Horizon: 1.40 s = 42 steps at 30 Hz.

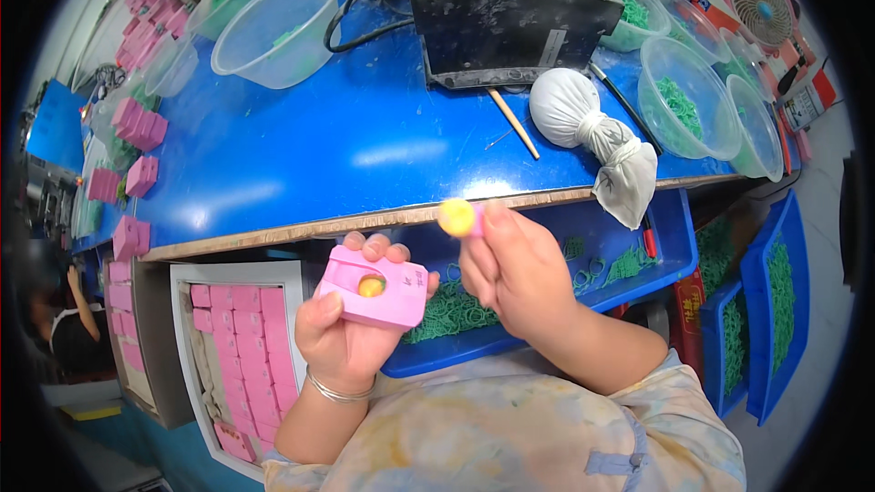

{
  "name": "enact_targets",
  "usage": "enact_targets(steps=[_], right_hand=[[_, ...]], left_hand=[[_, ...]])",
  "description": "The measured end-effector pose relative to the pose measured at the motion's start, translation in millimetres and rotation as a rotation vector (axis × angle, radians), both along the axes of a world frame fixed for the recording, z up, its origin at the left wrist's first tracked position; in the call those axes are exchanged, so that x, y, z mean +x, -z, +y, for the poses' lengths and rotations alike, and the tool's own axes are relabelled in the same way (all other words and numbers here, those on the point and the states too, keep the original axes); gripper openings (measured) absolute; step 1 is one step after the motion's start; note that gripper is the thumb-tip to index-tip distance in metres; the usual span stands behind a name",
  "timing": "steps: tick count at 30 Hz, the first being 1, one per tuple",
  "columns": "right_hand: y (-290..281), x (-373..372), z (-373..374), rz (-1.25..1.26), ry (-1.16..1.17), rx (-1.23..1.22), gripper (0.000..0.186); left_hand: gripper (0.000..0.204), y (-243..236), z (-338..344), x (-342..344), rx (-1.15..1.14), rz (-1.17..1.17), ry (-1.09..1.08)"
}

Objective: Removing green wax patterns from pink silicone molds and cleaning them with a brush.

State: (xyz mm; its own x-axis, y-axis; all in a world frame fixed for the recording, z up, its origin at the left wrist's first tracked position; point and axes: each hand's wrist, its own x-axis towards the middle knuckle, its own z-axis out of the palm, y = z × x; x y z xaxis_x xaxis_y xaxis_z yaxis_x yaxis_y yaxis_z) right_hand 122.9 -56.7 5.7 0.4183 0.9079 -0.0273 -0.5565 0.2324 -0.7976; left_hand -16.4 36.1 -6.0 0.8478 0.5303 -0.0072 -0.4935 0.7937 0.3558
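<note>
My left hand [339, 333] grips a pink rubber mould block [401, 301], thumb on the near side and fingertips over the far edge. The block's upper face has a rounded recess with a yellow spot at its bottom. To its right, my right hand [519, 264] pinches a small pink plug with a round yellow end [456, 217], slightly blurred. The plug is apart from the block and near the table's front edge. Below both hands, a blue tray [679, 241] holds many green ring-shaped pieces [447, 317].
On the blue table [301, 141] stand a black machine [510, 32], a tied white cloth bag [570, 109], a wooden stick [513, 123] and clear plastic bowls [278, 32]. Pink blocks fill an open drawer [187, 378] at left. Blue trays [775, 310] stand at right. Another person [80, 333] is far left.
</note>
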Motion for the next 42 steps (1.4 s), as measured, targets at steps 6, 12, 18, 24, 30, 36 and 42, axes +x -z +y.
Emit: enact_targets(steps=[6,12,18,24,30,36,42], right_hand=[[-6,22,12,0.076,-0.250,-0.248,0.047],[6,-19,-5,-0.277,-0.288,-0.071,0.034],[-7,-11,-14,0.365,-0.449,-0.121,0.033],[-21,4,-19,-1.183,-0.333,0.392,0.024],[-44,12,-17,-1.488,0.026,0.150,0.024],[2,-29,-27,-1.488,-0.083,0.299,0.021],[-22,-1,-8,-1.167,0.024,0.045,0.044]], left_hand=[[0.055,-13,-11,-17,0.195,0.239,-0.098],[0.061,-22,-13,-7,1.810,0.566,-0.334],[0.066,-18,-20,-23,0.782,0.295,-0.396],[0.090,-16,-22,-28,0.458,0.352,0.249],[0.055,-6,-24,-10,0.380,0.352,0.109],[0.056,-15,4,8,0.035,0.219,-0.002],[0.060,-9,-4,4,0.160,0.458,0.014]])
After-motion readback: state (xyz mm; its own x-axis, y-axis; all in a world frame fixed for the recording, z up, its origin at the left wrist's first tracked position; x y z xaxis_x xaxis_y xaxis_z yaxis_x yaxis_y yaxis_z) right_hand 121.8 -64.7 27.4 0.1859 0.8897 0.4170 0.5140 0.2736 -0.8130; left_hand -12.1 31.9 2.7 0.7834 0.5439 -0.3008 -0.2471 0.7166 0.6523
